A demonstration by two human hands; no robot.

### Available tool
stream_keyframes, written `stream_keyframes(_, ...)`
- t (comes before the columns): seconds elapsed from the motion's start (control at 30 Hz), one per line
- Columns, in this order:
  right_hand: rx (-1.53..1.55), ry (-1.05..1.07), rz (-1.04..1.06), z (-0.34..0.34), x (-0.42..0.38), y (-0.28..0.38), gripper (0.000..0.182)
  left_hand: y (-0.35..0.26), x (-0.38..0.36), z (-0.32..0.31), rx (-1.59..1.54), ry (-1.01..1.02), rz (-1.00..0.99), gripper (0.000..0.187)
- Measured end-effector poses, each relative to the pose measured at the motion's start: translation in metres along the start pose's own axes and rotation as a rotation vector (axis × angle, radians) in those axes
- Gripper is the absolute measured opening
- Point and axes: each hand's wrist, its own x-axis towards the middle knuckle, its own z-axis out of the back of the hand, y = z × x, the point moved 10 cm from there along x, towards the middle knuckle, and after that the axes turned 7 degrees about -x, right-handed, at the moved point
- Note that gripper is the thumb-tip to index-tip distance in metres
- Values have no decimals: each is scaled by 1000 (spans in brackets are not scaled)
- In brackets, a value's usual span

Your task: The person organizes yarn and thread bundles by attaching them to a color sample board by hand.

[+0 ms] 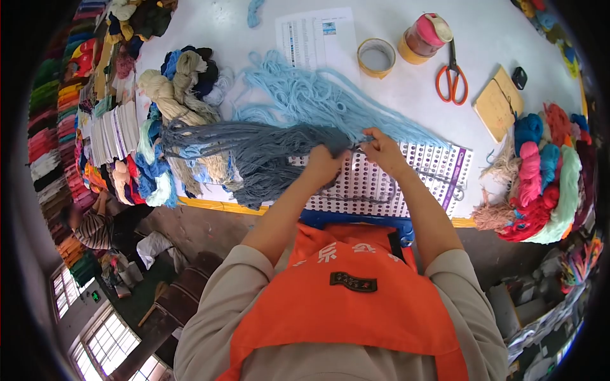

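Observation:
My left hand is closed around the right end of a thick bundle of dark grey yarn. Just beside it, my right hand pinches at a grey strand near the bundle's end; its fingertips are close to those of the left. Both hands are above white cards with rows of punched holes and a purple strip at the right. A loose grey strand trails over these cards. Behind the grey bundle spreads a loose heap of light blue yarn, reaching right along the cards' far edge.
Farther back lie a printed sheet, a tape roll, a pink-topped jar and orange-handled scissors. Yarn skeins are piled left and right. A yellowish pad lies right. Another person is at far left.

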Motion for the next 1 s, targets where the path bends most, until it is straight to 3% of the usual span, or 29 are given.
stream_keyframes(0.03,13,-41,-42,1,1,-3,33,1,-12,21,-411,-85,111,13)
stream_keyframes(0.1,-6,-45,-40,1,3,-5,30,0,-32,58,-677,54,213,11)
stream_keyframes(0.2,-40,-54,-36,2,3,-1,28,-13,-54,150,-977,26,119,19)
stream_keyframes(0.27,-55,-55,-33,3,0,4,29,-24,-62,227,-1073,15,-103,21)
stream_keyframes(0.3,-46,-49,-48,3,-1,5,29,-21,-68,256,-1280,-75,-91,16)
stream_keyframes(0.37,-38,-42,-57,1,-1,6,30,-14,-84,307,-1171,-428,-229,20)
stream_keyframes(0.4,-52,-54,-59,1,-2,6,31,-21,-99,318,-893,-607,-229,34)
stream_keyframes(0.47,-64,-60,-84,1,-4,7,31,-52,-128,306,-474,-731,-168,41)
stream_keyframes(0.57,-168,-126,-65,0,-7,12,35,-61,-124,226,-655,-246,-184,56)
stream_keyframes(0.63,-229,-214,-51,-5,-18,22,46,-72,-131,165,-647,-252,-185,44)
stream_keyframes(0.7,-54,-368,24,-14,-37,44,51,-83,-139,121,-810,-41,-295,35)
stream_keyframes(0.8,309,-261,243,-30,-91,142,32,-97,-165,97,-1087,144,-382,32)
stream_keyframes(0.87,584,-107,178,-44,-134,196,24,-111,-192,91,-1209,259,-393,37)
stream_keyframes(1.0,427,-124,321,-62,-174,246,14,-129,-233,88,-1033,366,-512,47)
